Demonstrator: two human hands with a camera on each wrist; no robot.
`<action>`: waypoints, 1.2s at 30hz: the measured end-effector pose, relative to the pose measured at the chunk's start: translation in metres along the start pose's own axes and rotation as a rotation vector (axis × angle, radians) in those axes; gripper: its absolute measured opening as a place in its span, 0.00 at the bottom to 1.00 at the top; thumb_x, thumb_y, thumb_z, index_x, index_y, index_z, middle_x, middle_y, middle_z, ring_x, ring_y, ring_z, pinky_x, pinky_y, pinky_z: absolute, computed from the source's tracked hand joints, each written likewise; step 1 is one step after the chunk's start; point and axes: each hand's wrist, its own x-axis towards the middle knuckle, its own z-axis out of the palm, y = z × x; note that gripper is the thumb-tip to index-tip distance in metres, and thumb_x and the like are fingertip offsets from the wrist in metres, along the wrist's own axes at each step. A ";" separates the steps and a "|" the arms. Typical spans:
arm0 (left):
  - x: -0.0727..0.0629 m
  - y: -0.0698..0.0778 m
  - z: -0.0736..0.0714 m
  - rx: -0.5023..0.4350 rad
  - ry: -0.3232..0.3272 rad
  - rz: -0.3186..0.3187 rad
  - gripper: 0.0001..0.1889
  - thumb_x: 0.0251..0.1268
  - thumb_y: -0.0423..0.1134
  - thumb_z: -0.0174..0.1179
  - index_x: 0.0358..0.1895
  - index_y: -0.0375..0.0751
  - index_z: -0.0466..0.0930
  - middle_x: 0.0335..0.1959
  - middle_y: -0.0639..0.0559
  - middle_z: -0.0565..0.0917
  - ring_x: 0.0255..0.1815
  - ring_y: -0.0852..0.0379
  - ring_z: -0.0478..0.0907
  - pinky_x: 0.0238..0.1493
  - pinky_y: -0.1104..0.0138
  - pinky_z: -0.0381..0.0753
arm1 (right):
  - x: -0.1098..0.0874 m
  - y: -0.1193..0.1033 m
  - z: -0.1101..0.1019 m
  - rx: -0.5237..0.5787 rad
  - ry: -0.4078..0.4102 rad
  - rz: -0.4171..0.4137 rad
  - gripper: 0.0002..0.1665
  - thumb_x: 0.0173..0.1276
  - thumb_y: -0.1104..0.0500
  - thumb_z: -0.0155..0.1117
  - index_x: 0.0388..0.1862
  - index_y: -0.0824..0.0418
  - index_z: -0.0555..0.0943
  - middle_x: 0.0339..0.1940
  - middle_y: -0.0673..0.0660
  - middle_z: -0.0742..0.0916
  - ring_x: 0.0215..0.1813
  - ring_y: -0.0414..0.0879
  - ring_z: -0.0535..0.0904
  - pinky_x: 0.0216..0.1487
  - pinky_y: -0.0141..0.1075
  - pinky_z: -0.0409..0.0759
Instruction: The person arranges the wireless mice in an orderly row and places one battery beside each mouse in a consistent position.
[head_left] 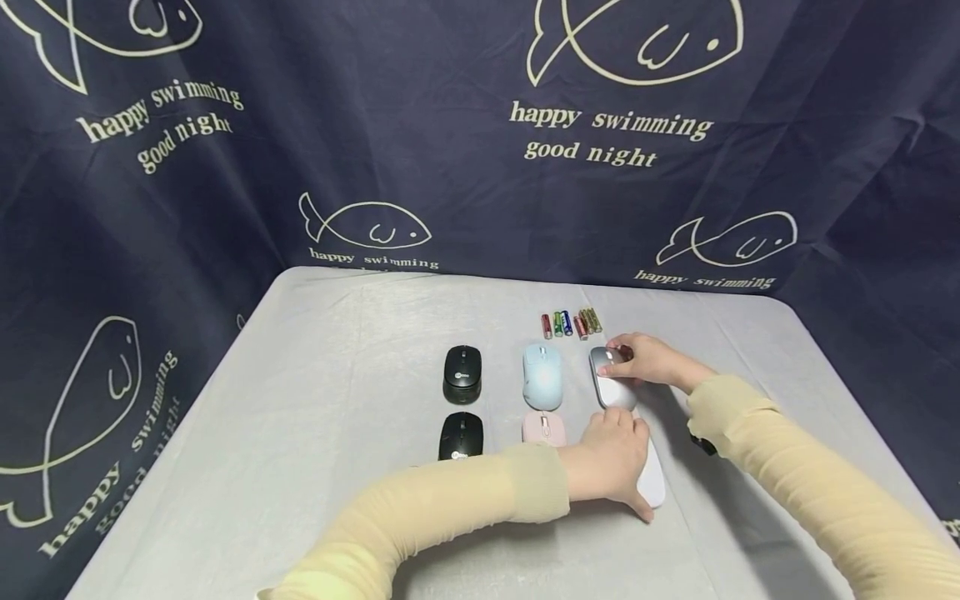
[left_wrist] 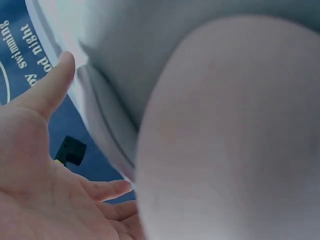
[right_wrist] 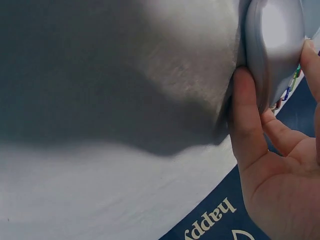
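My left hand (head_left: 611,458) spreads over a white mouse (head_left: 655,482), fingers toward its far end and thumb by its near end. In the left wrist view, the thumb of the left hand (left_wrist: 45,175) stands straight, a small gap from the tip of the white mouse (left_wrist: 111,115); the fingertips are right at the other end. Farther back, my right hand (head_left: 648,358) holds a silver-grey mouse (head_left: 611,387) by its sides. The right wrist view has the right hand (right_wrist: 280,170) with fingers on both sides of the grey mouse (right_wrist: 277,45).
Left of the hands are a light blue mouse (head_left: 542,379), a pink mouse (head_left: 543,427) partly behind the left forearm, and two black mice (head_left: 462,375). Several batteries (head_left: 581,323) lie in a row behind them. Blue fish-print curtains (head_left: 480,167) border the grey-covered table (head_left: 360,375).
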 end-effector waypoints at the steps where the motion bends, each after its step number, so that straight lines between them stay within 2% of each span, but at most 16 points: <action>1: -0.001 -0.002 -0.001 -0.001 0.000 0.008 0.61 0.23 0.85 0.56 0.65 0.49 0.62 0.54 0.57 0.70 0.51 0.61 0.63 0.44 0.69 0.65 | 0.000 -0.001 0.000 -0.008 0.000 0.001 0.40 0.57 0.46 0.70 0.56 0.74 0.71 0.40 0.64 0.79 0.25 0.42 0.78 0.29 0.35 0.79; 4: -0.003 -0.010 -0.007 -0.020 0.006 0.034 0.59 0.26 0.83 0.57 0.65 0.48 0.63 0.54 0.56 0.70 0.51 0.61 0.64 0.44 0.69 0.66 | -0.001 -0.004 -0.001 -0.046 0.008 0.004 0.39 0.57 0.45 0.70 0.56 0.73 0.72 0.34 0.59 0.79 0.23 0.42 0.78 0.34 0.36 0.77; 8: -0.006 -0.022 -0.016 -0.050 0.016 0.070 0.53 0.32 0.80 0.58 0.63 0.49 0.64 0.52 0.57 0.70 0.50 0.61 0.64 0.45 0.69 0.66 | -0.004 -0.011 -0.005 -0.110 0.023 -0.012 0.40 0.56 0.44 0.69 0.56 0.73 0.73 0.29 0.56 0.79 0.26 0.42 0.76 0.40 0.39 0.72; 11: -0.011 -0.036 -0.026 -0.085 0.026 0.088 0.50 0.36 0.78 0.60 0.63 0.51 0.64 0.54 0.57 0.70 0.53 0.61 0.64 0.48 0.69 0.67 | -0.008 -0.016 -0.010 -0.090 -0.003 -0.012 0.42 0.58 0.46 0.69 0.60 0.76 0.69 0.33 0.59 0.82 0.27 0.43 0.79 0.40 0.40 0.75; 15: -0.020 -0.061 -0.040 -0.142 0.060 0.102 0.48 0.42 0.75 0.59 0.66 0.50 0.63 0.64 0.52 0.67 0.62 0.57 0.62 0.56 0.65 0.68 | -0.015 -0.026 -0.019 -0.052 -0.051 -0.006 0.41 0.61 0.51 0.66 0.62 0.78 0.65 0.42 0.70 0.81 0.26 0.48 0.84 0.40 0.42 0.81; 19: -0.028 -0.087 -0.049 -0.178 0.114 0.097 0.49 0.46 0.73 0.58 0.69 0.48 0.60 0.66 0.51 0.65 0.65 0.54 0.61 0.58 0.63 0.68 | -0.021 -0.036 -0.031 -0.081 -0.044 -0.032 0.35 0.62 0.54 0.64 0.59 0.78 0.69 0.48 0.74 0.79 0.28 0.51 0.85 0.39 0.42 0.82; 22: -0.034 -0.104 -0.057 -0.194 0.151 0.086 0.49 0.48 0.72 0.58 0.70 0.47 0.58 0.66 0.51 0.66 0.66 0.53 0.61 0.61 0.60 0.67 | -0.026 -0.045 -0.040 -0.113 -0.012 -0.064 0.32 0.62 0.53 0.64 0.55 0.77 0.73 0.47 0.73 0.81 0.31 0.52 0.84 0.37 0.41 0.82; 26: -0.043 -0.128 -0.066 -0.211 0.194 0.078 0.48 0.51 0.69 0.59 0.71 0.44 0.56 0.69 0.48 0.63 0.69 0.50 0.59 0.64 0.57 0.64 | -0.034 -0.056 -0.052 -0.165 0.055 -0.127 0.28 0.62 0.51 0.65 0.50 0.74 0.77 0.44 0.68 0.85 0.40 0.56 0.83 0.42 0.46 0.80; 29: -0.053 -0.146 -0.069 -0.241 0.242 0.072 0.46 0.54 0.65 0.59 0.72 0.43 0.56 0.70 0.47 0.61 0.70 0.49 0.57 0.66 0.55 0.62 | -0.041 -0.061 -0.060 -0.181 0.121 -0.158 0.25 0.62 0.52 0.65 0.49 0.72 0.79 0.42 0.65 0.86 0.43 0.57 0.83 0.45 0.48 0.80; 36: -0.076 -0.183 -0.062 -0.342 0.385 0.032 0.43 0.57 0.59 0.61 0.70 0.39 0.58 0.70 0.45 0.63 0.70 0.48 0.58 0.68 0.54 0.60 | -0.058 -0.065 -0.073 -0.162 0.260 -0.179 0.22 0.63 0.55 0.64 0.49 0.70 0.80 0.42 0.64 0.86 0.41 0.55 0.85 0.42 0.45 0.81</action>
